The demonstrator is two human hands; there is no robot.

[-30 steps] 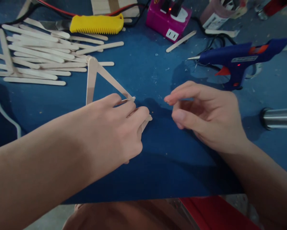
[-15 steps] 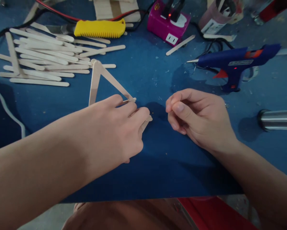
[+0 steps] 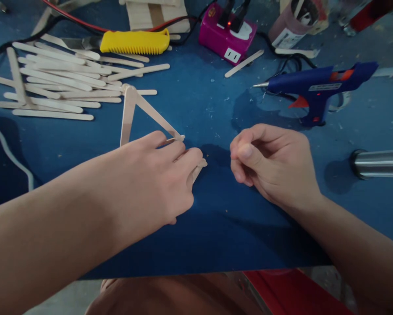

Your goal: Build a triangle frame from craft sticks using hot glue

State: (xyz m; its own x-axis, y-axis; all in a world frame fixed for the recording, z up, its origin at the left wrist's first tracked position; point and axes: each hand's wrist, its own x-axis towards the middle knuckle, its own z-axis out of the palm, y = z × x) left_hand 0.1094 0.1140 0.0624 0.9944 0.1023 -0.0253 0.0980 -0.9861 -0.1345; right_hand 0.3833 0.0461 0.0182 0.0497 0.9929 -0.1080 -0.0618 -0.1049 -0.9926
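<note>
My left hand [image 3: 160, 179] is closed over a frame of glued popsicle sticks [image 3: 157, 117]. Two of its sticks meet at a corner beyond my knuckles, and another stick end pokes out to the right of my fingers. Most of the frame's near side is hidden under the hand. Apart from it, to the right, my right hand [image 3: 275, 162] hovers above the blue table with fingers curled and thumb against the index finger; nothing shows between them. A blue glue gun [image 3: 321, 87] lies beyond the right hand, its metal nozzle pointing left.
Loose popsicle sticks [image 3: 61, 72] are heaped at the left back, with a yellow utility knife [image 3: 134, 42] beside them. A purple power adapter [image 3: 216, 37] with plugs and cables stands at the back. A cup [image 3: 286, 30] and a metal cylinder [image 3: 380, 164] are on the right.
The whole view has shifted very slightly. My right hand has moved a touch to the right; my left hand keeps its hold on the stick frame.
</note>
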